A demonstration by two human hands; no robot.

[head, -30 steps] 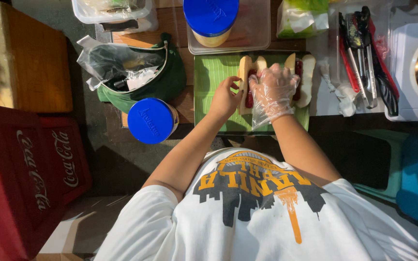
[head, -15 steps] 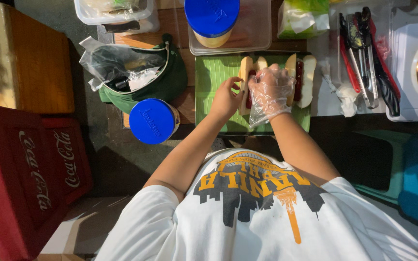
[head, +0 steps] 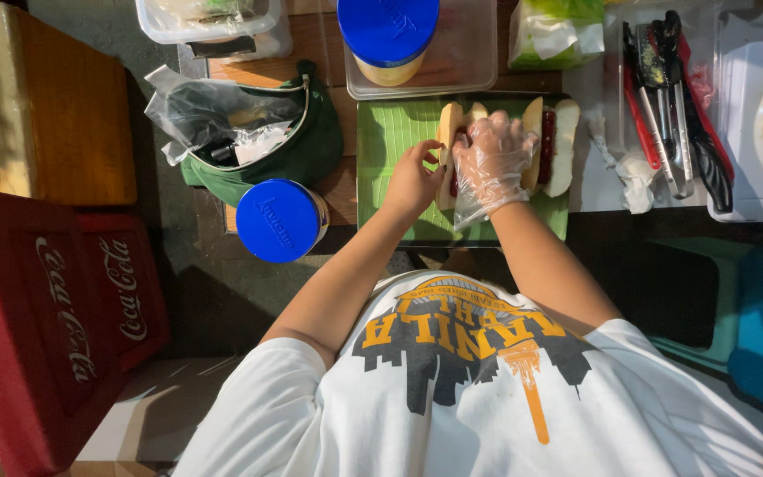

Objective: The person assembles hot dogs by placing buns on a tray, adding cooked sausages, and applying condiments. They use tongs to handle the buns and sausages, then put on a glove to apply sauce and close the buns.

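Nearest, a white printed T-shirt [head: 479,389] filling the lower view, both forearms reaching away from it to the counter. Left hand [head: 412,181], bare, fingers curled against the near-left side of a split bun [head: 449,141], steadying it; clamped or merely pressed, impossible to tell. Right hand [head: 492,159], in a clear plastic glove, draped over the top of the same bun, fingers bent down into the split, hiding most of the reddish filling; grip on anything inside not visible. Bun lying on a green banana-leaf mat [head: 390,150], long axis running away from the body, directly under the right hand and just right of the left. A second filled bun [head: 554,141] just beside it, parallel, touched by neither hand, nearer the gloved one. Left of the mat, a blue-lidded jar [head: 282,221] and a green pouch [head: 284,146] holding plastic bags. Farther off, another blue-lidded jar [head: 389,35] in a clear tray [head: 474,53]; tongs [head: 664,97] to the right.
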